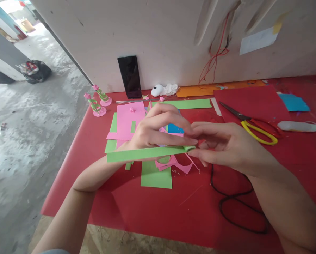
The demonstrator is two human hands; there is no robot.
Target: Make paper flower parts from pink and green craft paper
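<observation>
A long green paper strip is held up above the table, its right end curled into a small roll. My left hand is closed on the strip near that rolled end, and the free length stretches left across my wrist. The fingertips of my right hand pinch the curled end from the other side. Both hands meet there, so part of the roll is hidden. Beneath them lie a pink paper sheet, a green paper piece and pink cut-out scraps.
Scissors and a white squeeze bottle lie on the right. A black cord loops near the front. A phone leans on the wall. Two small paper flowers stand at the table's left edge.
</observation>
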